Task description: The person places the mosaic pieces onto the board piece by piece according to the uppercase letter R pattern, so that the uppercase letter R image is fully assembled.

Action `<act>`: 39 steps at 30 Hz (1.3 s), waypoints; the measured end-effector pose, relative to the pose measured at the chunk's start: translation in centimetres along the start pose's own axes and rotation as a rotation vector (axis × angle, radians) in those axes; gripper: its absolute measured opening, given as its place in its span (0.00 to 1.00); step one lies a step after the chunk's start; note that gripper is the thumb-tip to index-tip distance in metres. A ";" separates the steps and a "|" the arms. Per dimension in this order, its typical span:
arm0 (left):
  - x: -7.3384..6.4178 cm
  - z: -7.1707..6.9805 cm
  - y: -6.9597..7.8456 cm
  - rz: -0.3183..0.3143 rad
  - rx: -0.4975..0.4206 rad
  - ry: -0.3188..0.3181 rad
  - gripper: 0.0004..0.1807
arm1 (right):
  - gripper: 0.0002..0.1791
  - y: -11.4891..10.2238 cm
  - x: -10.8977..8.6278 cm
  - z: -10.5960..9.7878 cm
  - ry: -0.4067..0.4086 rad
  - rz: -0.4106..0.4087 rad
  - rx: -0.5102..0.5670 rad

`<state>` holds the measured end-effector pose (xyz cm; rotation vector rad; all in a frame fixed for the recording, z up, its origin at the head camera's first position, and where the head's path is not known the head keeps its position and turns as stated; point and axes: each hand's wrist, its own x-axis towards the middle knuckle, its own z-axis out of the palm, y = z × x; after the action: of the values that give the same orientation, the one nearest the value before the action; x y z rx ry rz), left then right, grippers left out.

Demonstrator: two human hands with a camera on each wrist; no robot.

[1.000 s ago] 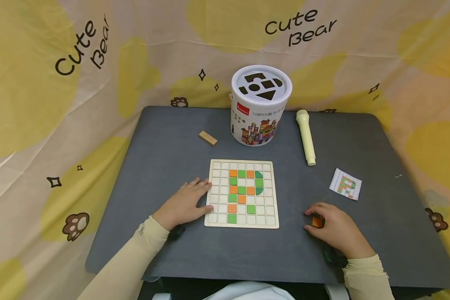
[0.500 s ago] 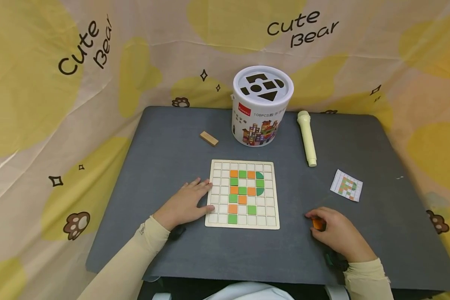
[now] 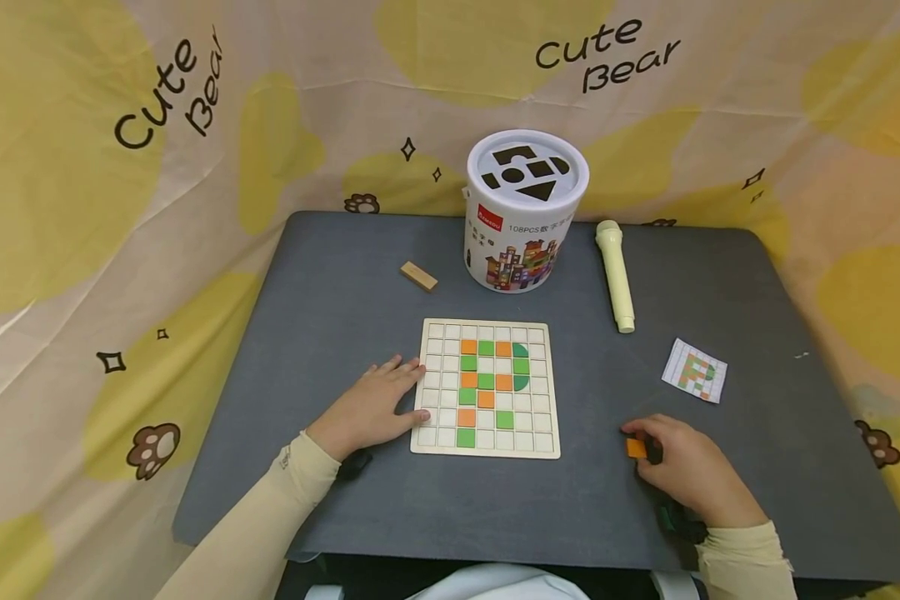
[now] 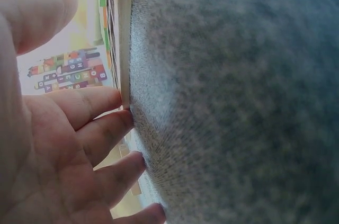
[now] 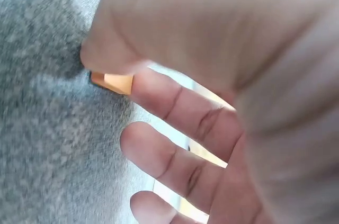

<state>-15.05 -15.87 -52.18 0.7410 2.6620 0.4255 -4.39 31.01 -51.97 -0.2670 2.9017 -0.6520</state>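
Note:
My left hand (image 3: 366,410) lies flat with its fingers spread, thumb and fingertips touching the left edge of a pale square grid board (image 3: 430,392). In the left wrist view, straight fingers (image 4: 100,128) meet the board's edge. Orange, green and dark green tiles fill some of its squares, forming an R-like shape. Right of the board, on the table, my right hand (image 3: 686,462) pinches a small orange block (image 3: 636,448) between thumb and forefinger. The right wrist view shows this orange block (image 5: 115,82) between those fingertips, low against the table surface; the other fingers are loosely bent.
Behind the board stands a white tub (image 3: 521,221) with shaped holes in its lid. A wooden block (image 3: 419,276) lies left of it, and a pale yellow stick (image 3: 615,277) to its right. A small pattern card (image 3: 694,371) lies beyond my right hand on the dark table (image 3: 330,292).
My right hand has shifted slightly right and its fingers have drawn in at the orange block, which now shows more fully. The left hand and the board stay as they were.

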 end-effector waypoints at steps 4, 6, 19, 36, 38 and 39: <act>0.0 0.0 0.0 0.000 -0.003 -0.001 0.47 | 0.21 -0.5 0.5 0.0 0.017 -0.004 -0.014; 0.0 0.0 -0.1 -0.001 -0.004 -0.002 0.47 | 0.21 -1.0 0.8 0.0 0.028 -0.013 -0.017; 0.1 0.1 -0.2 0.014 -0.020 0.006 0.47 | 0.20 -6.0 4.2 1.7 0.079 -0.182 -0.040; 0.0 0.1 -0.1 0.012 -0.015 -0.001 0.47 | 0.16 -11.3 5.9 4.9 0.039 -0.361 -0.074; 0.0 0.0 -0.1 0.014 -0.018 0.003 0.46 | 0.16 -11.3 6.0 4.9 0.037 -0.357 -0.075; 0.0 0.0 -0.1 0.015 -0.019 0.004 0.46 | 0.16 -11.4 6.0 4.9 0.038 -0.356 -0.077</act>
<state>-15.11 -15.96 -52.22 0.7558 2.6543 0.4564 -7.72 17.67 -52.02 -0.8023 2.9434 -0.5984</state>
